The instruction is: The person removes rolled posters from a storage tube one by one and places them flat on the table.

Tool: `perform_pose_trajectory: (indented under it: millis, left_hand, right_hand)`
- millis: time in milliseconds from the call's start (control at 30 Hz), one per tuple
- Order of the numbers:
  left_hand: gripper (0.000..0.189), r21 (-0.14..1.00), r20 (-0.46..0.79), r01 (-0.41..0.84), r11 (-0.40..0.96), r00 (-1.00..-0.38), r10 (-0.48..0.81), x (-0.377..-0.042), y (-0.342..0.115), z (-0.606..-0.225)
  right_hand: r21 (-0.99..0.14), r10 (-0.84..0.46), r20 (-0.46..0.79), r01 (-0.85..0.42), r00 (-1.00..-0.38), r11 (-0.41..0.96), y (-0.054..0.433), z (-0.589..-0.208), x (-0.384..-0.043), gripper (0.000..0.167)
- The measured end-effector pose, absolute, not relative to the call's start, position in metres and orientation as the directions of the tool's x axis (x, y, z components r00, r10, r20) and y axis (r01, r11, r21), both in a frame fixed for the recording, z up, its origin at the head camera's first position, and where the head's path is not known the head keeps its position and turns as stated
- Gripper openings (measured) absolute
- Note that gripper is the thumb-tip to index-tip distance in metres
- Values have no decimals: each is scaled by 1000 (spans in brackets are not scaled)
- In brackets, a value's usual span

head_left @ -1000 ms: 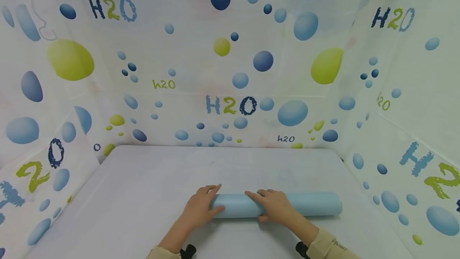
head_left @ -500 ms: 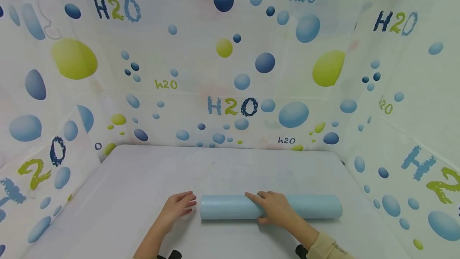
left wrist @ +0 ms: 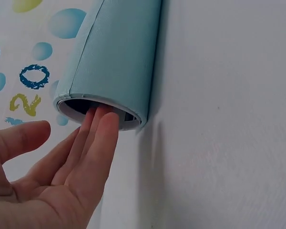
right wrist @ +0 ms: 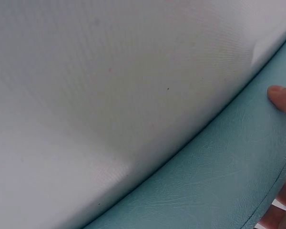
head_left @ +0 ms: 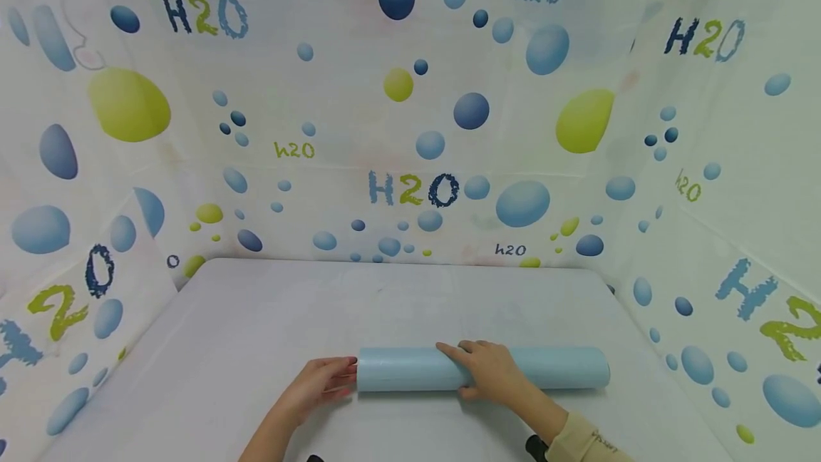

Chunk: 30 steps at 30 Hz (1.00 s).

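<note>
A rolled-up light-blue sheet (head_left: 410,371) with a leathery grain lies crosswise on the white table. At its left end is my left hand (head_left: 311,385). The left wrist view has the roll's hollow end (left wrist: 109,62) facing that hand (left wrist: 62,179); the tips of its extended fingers reach inside the opening, and the thumb stands apart outside. My right hand (head_left: 494,371) grips the roll across its middle, thumb on the near side and fingers over the far side. In the right wrist view, its thumb (right wrist: 282,99) presses the sheet (right wrist: 219,171). The left fingertips are hidden inside.
The white table (head_left: 385,305) reaches to a curtain (head_left: 333,91) printed with blue and green drops and "H2O", hung behind and on both sides. A black strap piece (head_left: 536,448) sits by the right wrist.
The left hand has let go of the roll's left part, moved left past its end, and then put its fingertips into the opening. The right hand stays on the roll.
</note>
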<state>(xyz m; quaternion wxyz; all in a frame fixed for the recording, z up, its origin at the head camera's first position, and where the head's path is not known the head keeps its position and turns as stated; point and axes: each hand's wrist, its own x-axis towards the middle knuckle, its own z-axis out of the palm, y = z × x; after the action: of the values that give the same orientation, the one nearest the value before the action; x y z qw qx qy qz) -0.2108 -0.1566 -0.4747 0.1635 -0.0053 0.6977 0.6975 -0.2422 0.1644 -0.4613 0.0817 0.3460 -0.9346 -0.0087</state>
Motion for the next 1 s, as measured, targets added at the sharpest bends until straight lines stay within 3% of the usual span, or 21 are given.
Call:
perform_pose_trajectory:
  millis: [467, 1000]
  left_hand:
    - [48, 967, -253, -251, 45, -922, 292, -210, -148, -475]
    - [49, 981, -193, -177, 78, -939, 286, -208, -153, -477]
  right_hand:
    - [64, -649, 144, -648, -747, 759, 165, -462, -242, 79]
    - [65, -643, 138, -641, -753, 765, 163, -459, -241, 79]
